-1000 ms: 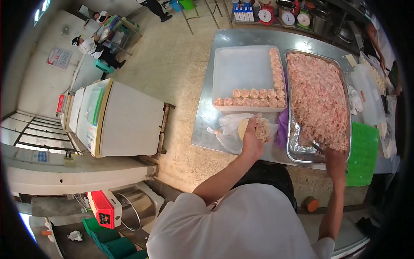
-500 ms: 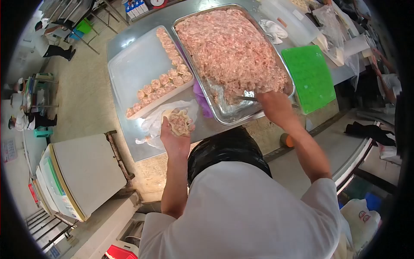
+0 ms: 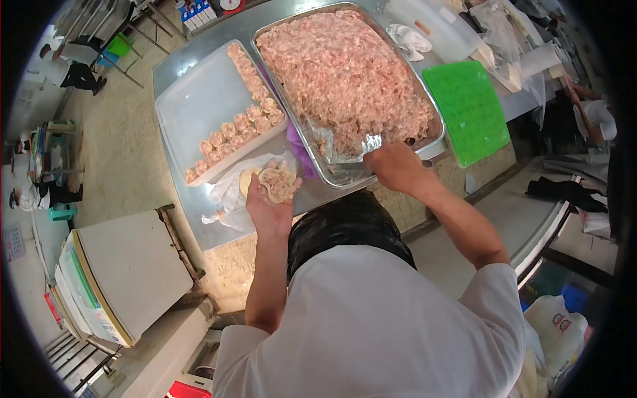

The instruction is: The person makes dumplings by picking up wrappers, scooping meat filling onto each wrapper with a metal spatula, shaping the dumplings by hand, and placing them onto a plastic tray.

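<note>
My left hand (image 3: 267, 211) holds a round dumpling wrapper (image 3: 279, 184) with a lump of minced meat on it, cupped on the upturned palm and fingers. Just behind it, more pale wrappers (image 3: 247, 179) partly show on a white plastic bag (image 3: 229, 199). My right hand (image 3: 398, 170) is closed around a flat metal spatula (image 3: 348, 166), its blade pointing left over the near corner of a metal tray (image 3: 285, 93). Minced meat (image 3: 345, 66) is heaped in that tray, with bare metal at the near left. Several open-topped dumplings (image 3: 242, 126) line two sides of a plastic box (image 3: 189, 99).
A green board (image 3: 468, 113) lies right of the tray, near a crumpled white cloth (image 3: 408, 41). Clear plastic containers (image 3: 441, 30) stand at the back right. A purple cloth (image 3: 300, 152) shows between box and tray. Other people (image 3: 70, 71) are at far left.
The spatula has turned flatter and moved slightly left and nearer along the tray's front edge. The wrapper in my left hand has tilted. The whole view has shifted a little.
</note>
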Available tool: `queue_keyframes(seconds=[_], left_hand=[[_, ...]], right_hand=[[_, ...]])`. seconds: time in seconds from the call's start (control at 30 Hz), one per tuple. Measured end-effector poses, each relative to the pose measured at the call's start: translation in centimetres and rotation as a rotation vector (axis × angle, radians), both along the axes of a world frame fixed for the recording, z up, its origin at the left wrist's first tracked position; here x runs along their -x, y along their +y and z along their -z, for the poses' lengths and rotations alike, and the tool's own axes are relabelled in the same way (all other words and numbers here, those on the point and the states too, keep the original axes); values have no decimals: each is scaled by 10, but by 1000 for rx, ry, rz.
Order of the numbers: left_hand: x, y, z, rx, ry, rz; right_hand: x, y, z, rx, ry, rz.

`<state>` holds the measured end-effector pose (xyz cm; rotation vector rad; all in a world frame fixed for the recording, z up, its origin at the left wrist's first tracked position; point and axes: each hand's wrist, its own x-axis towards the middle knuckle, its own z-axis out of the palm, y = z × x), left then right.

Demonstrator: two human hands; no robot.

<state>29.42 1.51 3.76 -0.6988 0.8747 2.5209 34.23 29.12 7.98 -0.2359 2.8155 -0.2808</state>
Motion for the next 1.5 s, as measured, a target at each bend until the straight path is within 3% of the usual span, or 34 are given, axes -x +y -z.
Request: queue_keyframes(seconds=[0.03, 0.13, 0.17, 0.27, 0.4, 0.47, 0.57, 0.67, 0.73, 0.87, 0.97, 1.07, 1.17, 1.27, 1.37, 1.5], left_hand=[[1, -1, 3, -23, 15, 12], [-1, -10, 9, -60, 30, 16], [0, -7, 7, -65, 14, 10], [-1, 7, 0, -118, 18, 16], [2, 10, 14, -289, 170, -7], [12, 5, 21, -161, 110, -115], [25, -8, 10, -41, 19, -197], [25, -17, 8, 7, 42, -91], [24, -24, 22, -55, 79, 13], [17, -35, 38, -65, 61, -44], [16, -7, 15, -47, -74, -103], [11, 4, 4, -210, -31, -3], [12, 23, -3, -319, 74, 73], [15, 40, -18, -249, 53, 17], [23, 41, 8, -268, 121, 1], [18, 44, -1, -158, 67, -36]], right_hand=[[0, 3, 1, 9, -19, -52], [-2, 19, -16, 447, -71, 66], [-3, 16, -34, 525, -247, 173], [-21, -24, -13, 899, 151, 77], [-34, -65, -14, 653, 156, 219], [-36, -59, -19, 654, 75, 221], [-30, -12, -1, 329, 254, 109], [-3, -8, -7, -7, -15, 211], [-3, -13, 8, 33, 23, 199], [-15, -12, -1, 133, 89, 136], [-22, -1, -9, 497, 107, 195], [-25, -18, -45, 781, -164, 405], [-37, -54, -33, 893, 231, 382], [-42, -70, -15, 704, 260, 347], [-46, -67, -12, 684, 260, 358], [-50, -63, -20, 720, 384, 330]])
